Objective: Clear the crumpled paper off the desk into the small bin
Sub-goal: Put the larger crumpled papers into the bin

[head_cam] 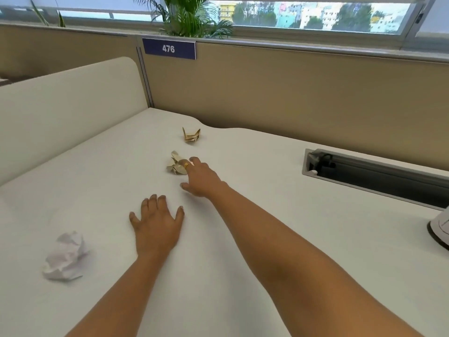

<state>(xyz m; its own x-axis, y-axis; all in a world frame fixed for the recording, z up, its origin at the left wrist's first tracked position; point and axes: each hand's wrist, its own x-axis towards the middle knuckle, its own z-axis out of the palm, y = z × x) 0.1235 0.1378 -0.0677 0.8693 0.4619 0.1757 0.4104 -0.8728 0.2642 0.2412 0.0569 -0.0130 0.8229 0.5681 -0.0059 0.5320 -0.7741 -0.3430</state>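
Note:
Three crumpled papers lie on the white desk (243,239). A white ball (65,256) sits near the front left. A tan ball (175,162) lies mid-desk, and a second tan piece (191,135) lies farther back. My right hand (200,177) reaches out to the middle tan ball, its fingers touching the ball's right side; whether they have closed on it I cannot tell. My left hand (156,226) rests flat on the desk, fingers spread, holding nothing. At the right edge a white object with a dark rim (441,231) shows partly; it may be the bin.
A grey cable tray (374,175) is sunk into the desk at the right rear. A cream divider (68,110) bounds the left side and a tan partition (291,93) with a "476" sign (168,48) bounds the back. Plants stand behind it.

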